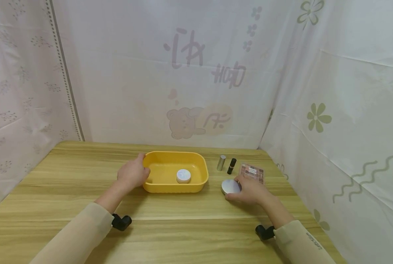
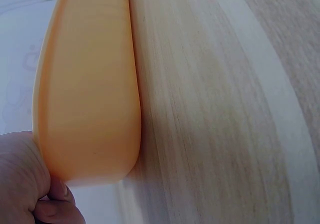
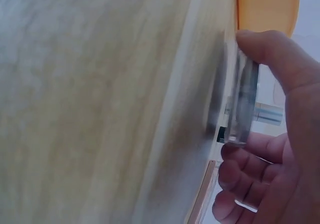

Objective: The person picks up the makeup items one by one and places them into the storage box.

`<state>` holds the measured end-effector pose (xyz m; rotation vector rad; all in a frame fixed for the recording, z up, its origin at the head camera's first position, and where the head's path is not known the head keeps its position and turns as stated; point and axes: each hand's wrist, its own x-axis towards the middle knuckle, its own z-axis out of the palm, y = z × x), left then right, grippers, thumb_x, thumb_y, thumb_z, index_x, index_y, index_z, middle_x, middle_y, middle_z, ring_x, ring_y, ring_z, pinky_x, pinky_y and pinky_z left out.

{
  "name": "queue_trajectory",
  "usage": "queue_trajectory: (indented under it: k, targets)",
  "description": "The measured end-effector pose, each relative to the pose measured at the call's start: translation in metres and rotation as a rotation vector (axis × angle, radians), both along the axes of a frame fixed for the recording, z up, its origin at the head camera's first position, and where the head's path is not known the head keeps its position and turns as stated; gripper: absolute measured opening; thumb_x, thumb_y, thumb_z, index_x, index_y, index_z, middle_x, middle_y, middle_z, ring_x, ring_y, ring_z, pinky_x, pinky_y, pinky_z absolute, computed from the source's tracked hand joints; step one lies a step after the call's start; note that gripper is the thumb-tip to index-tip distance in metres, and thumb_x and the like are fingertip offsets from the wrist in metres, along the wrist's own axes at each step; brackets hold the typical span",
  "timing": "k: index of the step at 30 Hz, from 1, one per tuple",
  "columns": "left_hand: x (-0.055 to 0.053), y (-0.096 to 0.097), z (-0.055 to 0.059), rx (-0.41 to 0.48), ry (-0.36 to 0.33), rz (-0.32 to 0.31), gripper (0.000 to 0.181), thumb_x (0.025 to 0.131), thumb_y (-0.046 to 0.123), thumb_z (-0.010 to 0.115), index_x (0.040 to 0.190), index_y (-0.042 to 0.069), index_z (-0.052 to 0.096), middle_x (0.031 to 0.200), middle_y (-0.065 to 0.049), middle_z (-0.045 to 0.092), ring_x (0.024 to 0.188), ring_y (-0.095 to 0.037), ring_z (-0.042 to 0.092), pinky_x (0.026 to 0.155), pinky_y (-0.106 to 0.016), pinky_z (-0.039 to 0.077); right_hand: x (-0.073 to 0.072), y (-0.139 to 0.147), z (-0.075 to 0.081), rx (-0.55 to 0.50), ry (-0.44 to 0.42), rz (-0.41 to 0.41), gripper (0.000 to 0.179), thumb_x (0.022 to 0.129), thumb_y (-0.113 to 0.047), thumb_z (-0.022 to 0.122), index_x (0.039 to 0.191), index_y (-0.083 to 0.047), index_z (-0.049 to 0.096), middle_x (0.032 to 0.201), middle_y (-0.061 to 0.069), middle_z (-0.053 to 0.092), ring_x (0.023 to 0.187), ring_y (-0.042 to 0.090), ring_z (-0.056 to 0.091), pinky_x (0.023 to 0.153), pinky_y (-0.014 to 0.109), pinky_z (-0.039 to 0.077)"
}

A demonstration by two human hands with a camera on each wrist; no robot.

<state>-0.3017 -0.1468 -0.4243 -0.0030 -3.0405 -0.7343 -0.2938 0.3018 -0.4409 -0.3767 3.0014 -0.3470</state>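
My left hand (image 1: 133,172) grips the left end of a yellow plastic bin (image 1: 173,188), its thumb and fingers on the rim. In the left wrist view the bin's outer wall (image 2: 92,83) fills the area beside the hand. Inside the bin lies a small round white-lidded jar (image 1: 184,175). To the right of the bin, my right hand (image 1: 252,190) holds a round silver-lidded compact (image 1: 230,186) by its edge, thumb on one side and fingers on the other. The right wrist view shows the compact (image 3: 244,98) edge-on, close to the tabletop.
Behind the right hand are a silver lipstick tube (image 1: 221,162), a black tube (image 1: 231,166) and an eyeshadow palette (image 1: 253,172), partly covered by the hand. All are on a wooden table (image 1: 183,231) with patterned curtains (image 1: 123,73) at its back and sides.
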Motion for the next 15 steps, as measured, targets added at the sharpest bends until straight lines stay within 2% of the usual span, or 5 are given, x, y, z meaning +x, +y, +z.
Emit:
queue_trajectory:
  k: [8,15]
  targets:
    - [0.0005,0.0002,0.0017,-0.006,-0.006,0.004,0.067,0.106,0.025,0.057,0.167,0.007,0.036,0.076,-0.010,0.064,0.060,-0.023,0.051,0.054,-0.034,0.040,-0.0023,-0.0011,-0.0013,-0.061,0.028,-0.030,0.092,0.083,-0.072,0.084,0.139,-0.002,0.061,0.127,0.013,0.065,0.099,0.023,0.063,0.083,0.041,0.056]
    - [0.0014,0.0012,0.0028,-0.009,-0.006,0.004,0.066,0.106,0.024,0.057,0.166,0.007,0.037,0.077,-0.011,0.064,0.060,-0.023,0.052,0.054,-0.034,0.040,-0.0054,-0.0038,0.0007,-0.089,0.064,-0.030,0.092,0.084,-0.073,0.082,0.138,-0.001,0.064,0.131,0.016,0.063,0.100,0.023,0.064,0.081,0.039,0.056]
